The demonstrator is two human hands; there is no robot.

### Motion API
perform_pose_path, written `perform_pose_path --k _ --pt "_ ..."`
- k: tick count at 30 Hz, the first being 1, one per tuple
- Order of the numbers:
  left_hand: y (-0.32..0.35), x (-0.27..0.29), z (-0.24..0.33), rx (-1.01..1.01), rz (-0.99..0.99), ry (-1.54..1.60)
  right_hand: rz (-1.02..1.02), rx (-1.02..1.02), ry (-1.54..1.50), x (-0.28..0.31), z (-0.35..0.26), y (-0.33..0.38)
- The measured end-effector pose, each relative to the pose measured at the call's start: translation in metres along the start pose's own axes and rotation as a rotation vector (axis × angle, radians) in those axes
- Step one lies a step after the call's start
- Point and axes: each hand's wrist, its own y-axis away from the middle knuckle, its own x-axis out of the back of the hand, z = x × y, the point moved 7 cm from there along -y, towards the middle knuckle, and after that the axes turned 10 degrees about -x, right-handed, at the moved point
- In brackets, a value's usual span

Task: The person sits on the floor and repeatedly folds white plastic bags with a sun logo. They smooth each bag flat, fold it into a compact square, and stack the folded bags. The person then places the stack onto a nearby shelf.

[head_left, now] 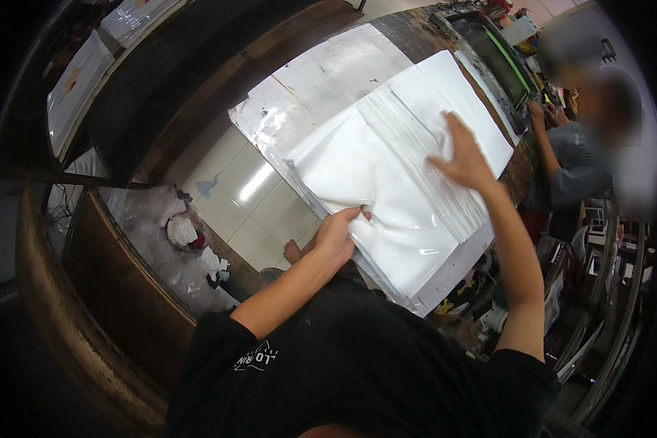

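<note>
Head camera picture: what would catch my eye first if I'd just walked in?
The big stack of glossy white bags on the table in the middle. The left hand pinches the top bag's near edge, and the right hand lies spread flat over the fanned bag edges. At far right another person leans at the same table.

The person wears a black short-sleeved T-shirt point(358, 358) with a small white print point(257, 359) on the left sleeve; both forearms are bare.
</note>
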Motion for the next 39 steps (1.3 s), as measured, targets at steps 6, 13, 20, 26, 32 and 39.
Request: perform_pose_path --k 6,13,20,26,32,39 --pt "-0.001 -0.004 -0.004 -0.006 0.029 -0.007 -0.177 -0.161 0.222 -0.022 -0.056 0.036" --pt "-0.004 -0.004 -0.002 -0.009 -0.039 -0.032 0.131 -0.213 0.341 -0.027 -0.050 0.023" --pt "-0.002 -0.006 0.000 -0.013 0.031 -0.035 0.054 -0.292 0.217 0.006 -0.009 -0.002" --pt "-0.003 -0.002 0.001 -0.012 0.071 -0.004 -0.024 -0.303 0.131 0.059 0.072 -0.061" --pt "0.003 -0.006 0.001 -0.006 0.084 -0.057 -0.056 -0.368 0.105 0.047 0.179 -0.126" --pt "0.004 0.001 0.003 0.005 0.106 -0.079 0.313 -0.247 -0.033 0.030 0.130 -0.103"
